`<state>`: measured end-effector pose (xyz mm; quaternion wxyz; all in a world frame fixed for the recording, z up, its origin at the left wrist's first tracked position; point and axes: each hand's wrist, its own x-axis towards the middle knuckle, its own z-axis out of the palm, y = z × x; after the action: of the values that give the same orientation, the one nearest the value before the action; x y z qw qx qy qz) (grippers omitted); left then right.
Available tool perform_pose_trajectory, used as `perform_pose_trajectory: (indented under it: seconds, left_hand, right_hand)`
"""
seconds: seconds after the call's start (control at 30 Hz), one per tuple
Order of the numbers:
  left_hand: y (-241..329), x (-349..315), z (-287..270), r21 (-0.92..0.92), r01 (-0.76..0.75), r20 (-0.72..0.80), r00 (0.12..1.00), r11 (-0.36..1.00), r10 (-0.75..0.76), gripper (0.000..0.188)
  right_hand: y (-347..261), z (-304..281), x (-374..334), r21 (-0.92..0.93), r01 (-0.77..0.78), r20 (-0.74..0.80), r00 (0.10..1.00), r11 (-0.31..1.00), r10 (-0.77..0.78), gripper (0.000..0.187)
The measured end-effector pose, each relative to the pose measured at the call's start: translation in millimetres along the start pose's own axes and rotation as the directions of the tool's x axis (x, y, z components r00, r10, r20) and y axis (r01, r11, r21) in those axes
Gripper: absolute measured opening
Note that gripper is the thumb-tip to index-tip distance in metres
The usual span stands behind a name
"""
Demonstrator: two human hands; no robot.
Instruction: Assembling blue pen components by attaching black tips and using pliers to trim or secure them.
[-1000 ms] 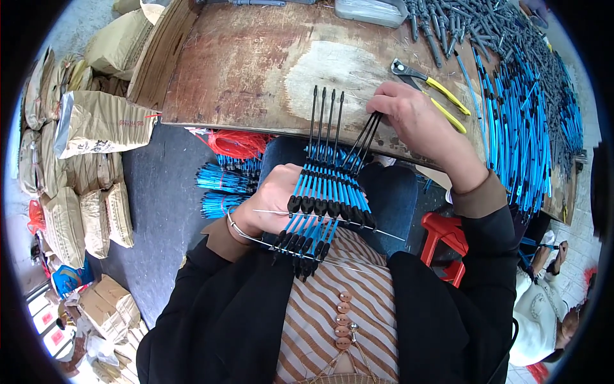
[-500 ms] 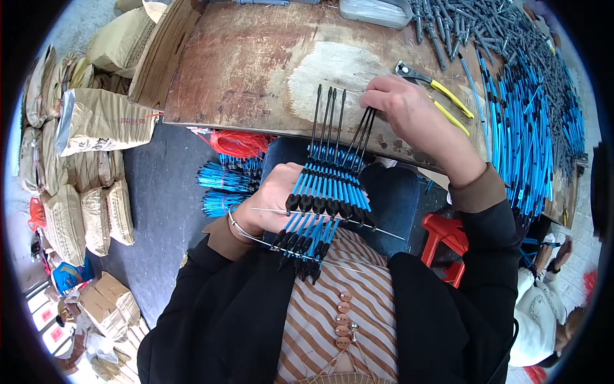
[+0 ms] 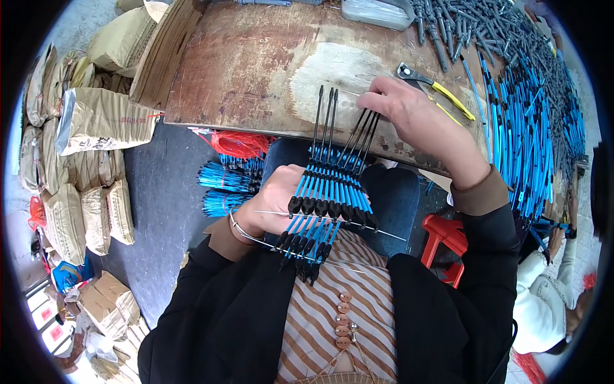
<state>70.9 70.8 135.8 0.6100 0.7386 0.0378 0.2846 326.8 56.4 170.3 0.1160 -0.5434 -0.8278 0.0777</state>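
Note:
My left hand (image 3: pixel 279 197) is closed round a fan of blue rods with black end pieces (image 3: pixel 331 192), held over my lap. Thin metal wires (image 3: pixel 391 236) run crosswise through the black pieces at the near side. Beyond the blue part, slim black stems point away toward the table. Three of these stems (image 3: pixel 327 115) stand free on the left. Several others lean right, their tips pinched in the fingers of my right hand (image 3: pixel 409 114), just over the table's near edge; the fingertips are partly hidden.
Yellow-handled pliers (image 3: pixel 453 101) lie on the worn wooden table (image 3: pixel 236 77) beside my right hand. Blue rods (image 3: pixel 515 141) and grey parts (image 3: pixel 473 29) are heaped at right. Tied blue bundles (image 3: pixel 220 201), a red stool (image 3: pixel 441 243) and paper sacks (image 3: pixel 64 221) stand lower. Another person (image 3: pixel 543 301) is at right.
Another black stem has gone from the free-standing left group to those in my right hand. My left hand and the blue fan have barely shifted. The person at right has moved their arms.

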Motion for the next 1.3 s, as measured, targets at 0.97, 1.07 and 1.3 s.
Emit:
perform_pose_trajectory:
  seconds: [0.97, 1.07, 1.3]
  left_hand:
    - [-7.8, -1.0, 0.0, -0.016, 0.040, 0.000, 0.999, 0.999, -0.040, 0.008]
    - [-8.5, -2.0, -0.3, -0.067, 0.080, -0.009, 0.997, 0.995, -0.081, 0.008]
    - [-7.7, -2.0, 1.4, -0.115, 0.129, -0.026, 0.991, 0.985, -0.133, 0.007]
  right_hand:
    - [5.0, 2.0, 5.2, 0.021, 0.070, -0.079, 0.995, 0.997, -0.068, 0.015]
    - [5.8, 2.4, 7.2, 0.016, 0.072, -0.073, 0.995, 0.997, -0.070, 0.014]
    - [7.7, 4.2, 9.9, 0.029, 0.099, -0.114, 0.989, 0.995, -0.096, 0.015]
